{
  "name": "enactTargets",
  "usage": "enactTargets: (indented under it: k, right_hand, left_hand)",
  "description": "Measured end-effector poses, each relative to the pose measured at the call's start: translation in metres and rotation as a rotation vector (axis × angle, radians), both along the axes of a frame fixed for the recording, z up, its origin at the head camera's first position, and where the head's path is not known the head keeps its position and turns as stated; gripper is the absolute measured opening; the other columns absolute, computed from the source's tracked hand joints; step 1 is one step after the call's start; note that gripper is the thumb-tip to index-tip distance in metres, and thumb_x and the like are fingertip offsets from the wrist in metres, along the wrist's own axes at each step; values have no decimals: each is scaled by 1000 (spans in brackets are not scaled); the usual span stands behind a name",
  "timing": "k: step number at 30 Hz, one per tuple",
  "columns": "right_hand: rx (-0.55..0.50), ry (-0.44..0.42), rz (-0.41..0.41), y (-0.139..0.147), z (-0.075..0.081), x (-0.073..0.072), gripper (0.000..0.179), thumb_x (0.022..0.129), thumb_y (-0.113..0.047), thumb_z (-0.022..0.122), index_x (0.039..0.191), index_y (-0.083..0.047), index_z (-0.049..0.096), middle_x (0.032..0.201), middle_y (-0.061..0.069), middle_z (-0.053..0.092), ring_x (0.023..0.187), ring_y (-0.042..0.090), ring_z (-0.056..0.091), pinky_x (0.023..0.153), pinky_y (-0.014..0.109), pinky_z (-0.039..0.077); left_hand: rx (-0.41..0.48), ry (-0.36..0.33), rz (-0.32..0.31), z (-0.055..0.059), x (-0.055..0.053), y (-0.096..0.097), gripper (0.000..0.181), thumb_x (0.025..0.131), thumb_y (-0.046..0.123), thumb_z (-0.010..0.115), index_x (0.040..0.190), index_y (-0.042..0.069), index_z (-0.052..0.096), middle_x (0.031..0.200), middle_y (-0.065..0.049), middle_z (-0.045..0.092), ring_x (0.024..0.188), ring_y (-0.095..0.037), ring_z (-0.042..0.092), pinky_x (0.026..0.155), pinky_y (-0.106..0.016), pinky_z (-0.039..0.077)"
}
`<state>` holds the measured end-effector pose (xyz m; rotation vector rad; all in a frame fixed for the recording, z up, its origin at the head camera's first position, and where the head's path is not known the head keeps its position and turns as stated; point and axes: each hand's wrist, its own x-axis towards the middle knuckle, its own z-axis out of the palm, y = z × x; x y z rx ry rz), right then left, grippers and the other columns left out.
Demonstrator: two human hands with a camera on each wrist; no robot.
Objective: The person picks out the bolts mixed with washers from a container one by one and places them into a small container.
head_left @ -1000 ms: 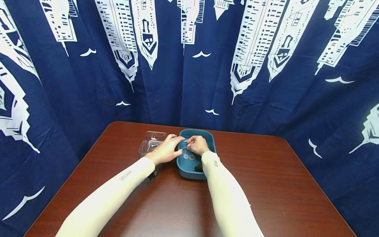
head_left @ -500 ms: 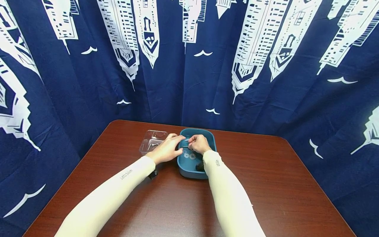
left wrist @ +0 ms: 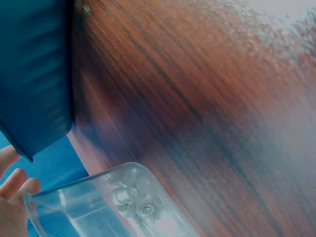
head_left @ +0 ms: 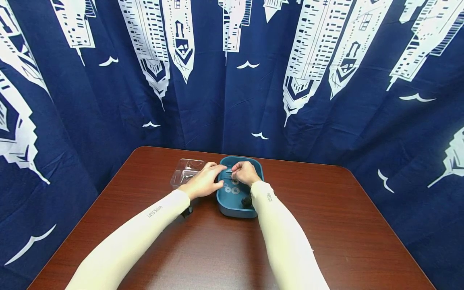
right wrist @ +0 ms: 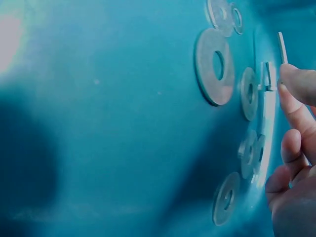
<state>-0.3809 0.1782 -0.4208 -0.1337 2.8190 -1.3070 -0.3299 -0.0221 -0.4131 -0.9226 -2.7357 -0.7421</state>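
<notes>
Between thumb and forefinger my right hand [head_left: 245, 173] pinches a slim metal screw [right wrist: 282, 48] inside the blue bin [head_left: 237, 211]. Its other fingers are curled. Several flat metal washers lie on the bin floor beside that hand, among them a large washer [right wrist: 215, 67] and a smaller washer [right wrist: 226, 198]. A bright metal rod [right wrist: 267, 123] lies past the washers, near the fingers. My left hand [head_left: 204, 182] lies at the bin's left rim, its fingers extended and holding nothing; in the left wrist view its fingertips show close to the rim.
Left of the bin, partly behind my left hand, stands a clear plastic container [head_left: 188, 166] with several screws [left wrist: 147, 209] and other small metal parts inside. A black object [head_left: 247, 201] sits in the bin's near right corner. The patterned blue curtain [head_left: 203, 121] hangs behind the table [head_left: 319, 209].
My right hand has shifted slightly right and away within the bin, showing more washers below it. My left hand has stayed at the rim.
</notes>
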Motion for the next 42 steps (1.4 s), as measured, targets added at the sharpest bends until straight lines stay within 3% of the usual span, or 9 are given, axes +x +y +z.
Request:
enactTargets:
  k: [16, 30, 36, 42]
  right_hand:
    - [-32, 26, 39, 3, 14, 0, 16, 83, 1, 74, 98, -2, 71, 86, 9, 73, 76, 15, 66, 73, 27, 52]
    - [-74, 83, 80, 3, 27, 1, 13, 86, 4, 70, 99, 2, 70, 83, 9, 73, 81, 25, 71, 64, 20, 49]
    - [-57, 53, 76, 0, 32, 5, 15, 87, 1, 71, 103, 1, 70, 85, 8, 73, 88, 31, 70, 62, 22, 46]
    - [-80, 85, 96, -3, 41, 4, 19, 87, -1, 72, 106, 2, 69, 87, 8, 72, 83, 24, 67, 66, 24, 49]
  left_hand:
    - [3, 1, 25, 1, -2, -6, 55, 94, 22, 67, 146, 10, 52, 144, -11, 57, 141, -29, 40, 117, -45, 36]
    - [36, -8, 70, 5, 5, -26, 53, 95, 22, 65, 145, 9, 52, 144, -10, 57, 143, -30, 38, 116, -49, 36]
    - [35, -32, 90, 2, 9, -33, 54, 96, 23, 64, 146, 11, 52, 146, -10, 55, 144, -29, 37, 114, -51, 39]
    - [39, -25, 119, 6, 6, -41, 53, 96, 27, 62, 147, 14, 51, 146, -6, 55, 144, -24, 37, 113, -48, 41]
